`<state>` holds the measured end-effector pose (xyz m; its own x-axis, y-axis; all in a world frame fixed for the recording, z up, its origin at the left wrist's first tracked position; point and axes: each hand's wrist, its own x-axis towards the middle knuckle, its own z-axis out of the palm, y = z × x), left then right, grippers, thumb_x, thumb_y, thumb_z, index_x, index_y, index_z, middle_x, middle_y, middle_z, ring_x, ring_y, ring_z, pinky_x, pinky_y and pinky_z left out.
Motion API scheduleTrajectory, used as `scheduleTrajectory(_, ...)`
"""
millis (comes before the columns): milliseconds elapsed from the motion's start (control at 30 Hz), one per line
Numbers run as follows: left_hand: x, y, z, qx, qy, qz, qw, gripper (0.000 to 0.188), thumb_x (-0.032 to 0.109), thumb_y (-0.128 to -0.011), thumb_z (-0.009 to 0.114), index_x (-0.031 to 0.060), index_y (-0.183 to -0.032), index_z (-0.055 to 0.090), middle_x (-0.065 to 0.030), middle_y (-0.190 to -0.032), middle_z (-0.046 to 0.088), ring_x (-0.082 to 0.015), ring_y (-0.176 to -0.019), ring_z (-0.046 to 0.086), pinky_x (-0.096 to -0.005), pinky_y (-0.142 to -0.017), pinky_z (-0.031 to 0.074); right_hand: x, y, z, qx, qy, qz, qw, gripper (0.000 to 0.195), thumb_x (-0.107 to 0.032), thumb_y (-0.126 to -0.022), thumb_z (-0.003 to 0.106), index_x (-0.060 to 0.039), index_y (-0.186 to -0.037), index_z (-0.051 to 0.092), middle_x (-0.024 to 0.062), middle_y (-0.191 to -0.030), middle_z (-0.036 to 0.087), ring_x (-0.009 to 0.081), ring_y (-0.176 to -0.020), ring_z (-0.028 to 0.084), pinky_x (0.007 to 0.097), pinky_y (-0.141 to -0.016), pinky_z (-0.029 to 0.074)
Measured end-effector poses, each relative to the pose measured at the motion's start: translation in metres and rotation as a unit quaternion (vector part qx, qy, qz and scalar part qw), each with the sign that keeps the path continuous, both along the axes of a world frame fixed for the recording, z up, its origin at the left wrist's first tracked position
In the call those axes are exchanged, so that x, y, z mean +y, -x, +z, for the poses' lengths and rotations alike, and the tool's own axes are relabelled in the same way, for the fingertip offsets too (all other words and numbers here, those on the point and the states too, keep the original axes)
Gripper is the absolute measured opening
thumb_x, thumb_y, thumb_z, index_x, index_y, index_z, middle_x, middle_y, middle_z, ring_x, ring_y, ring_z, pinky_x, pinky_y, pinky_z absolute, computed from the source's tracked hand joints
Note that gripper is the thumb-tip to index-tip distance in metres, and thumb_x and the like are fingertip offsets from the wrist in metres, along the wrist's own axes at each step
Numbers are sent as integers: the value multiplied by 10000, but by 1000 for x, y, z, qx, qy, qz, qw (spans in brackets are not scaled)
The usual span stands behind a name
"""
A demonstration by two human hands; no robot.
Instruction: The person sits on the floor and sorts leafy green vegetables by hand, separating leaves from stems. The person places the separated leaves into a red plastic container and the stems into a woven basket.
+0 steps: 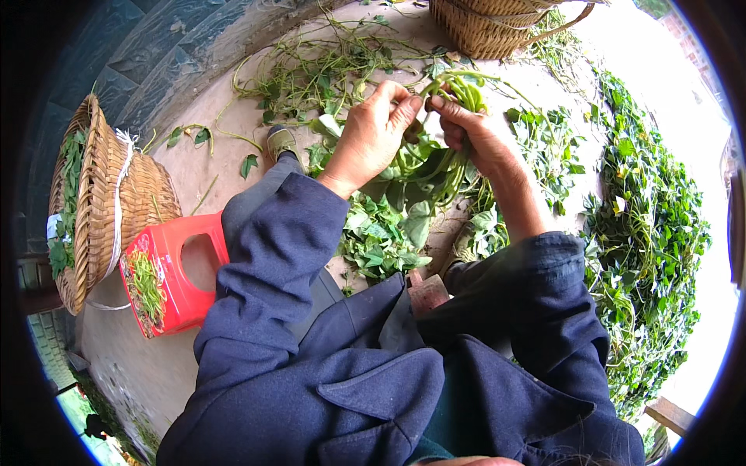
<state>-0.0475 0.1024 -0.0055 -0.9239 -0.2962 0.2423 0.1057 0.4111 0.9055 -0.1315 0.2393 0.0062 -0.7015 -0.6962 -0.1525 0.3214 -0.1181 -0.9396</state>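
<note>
In my right hand (475, 131) is a bunch of green leafy vine stems (466, 90), looped over at the top, with the leaves hanging below the fist. My left hand (376, 131) meets it from the left, thumb and forefinger pinched on a stem at the bunch's near side. The two thumbs are almost tip to tip. Beneath both hands, cut leaves (379, 233) lie in a heap between my feet. The fingers partly hide the middle of the bunch.
A red plastic container (201, 233) with a cut-out opening holds trimmed stems (145, 285) at my left. Past it a wicker basket (128, 192) lies tilted with leaves inside. Bare stems (326, 64) are strewn ahead, near another basket (484, 29). A big vine pile (641, 250) lines the right.
</note>
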Motion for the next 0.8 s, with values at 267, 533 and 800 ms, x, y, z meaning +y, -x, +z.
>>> scheduleTrajectory(267,0,-1,-5,-54,-16,-58,997,274,235,-920,425,11,-807,534,-35,-606,565,-98,-540,544,-240,-497,427,2,32,-55,503,-150,-173,834,153,-138,-800,603,-14,-864,539,124,-691,568,258,-662,561,365,-642,450)
scheduleTrajectory(533,-4,-17,13,-66,-218,-111,967,273,258,-924,419,12,-846,506,-50,-646,555,-125,-556,551,-239,-531,457,10,49,-81,350,-132,-184,909,269,-76,-817,598,-44,-1053,475,74,-854,572,160,-839,528,293,-708,448)
scheduleTrajectory(800,-13,-5,-8,-49,-235,-68,968,252,251,-889,510,11,-920,578,19,-827,561,-54,-758,470,-202,-727,385,-8,-14,-15,-8,-5,40,999,246,-279,-775,664,-73,-796,532,-20,-591,487,62,-475,445,204,-429,373)
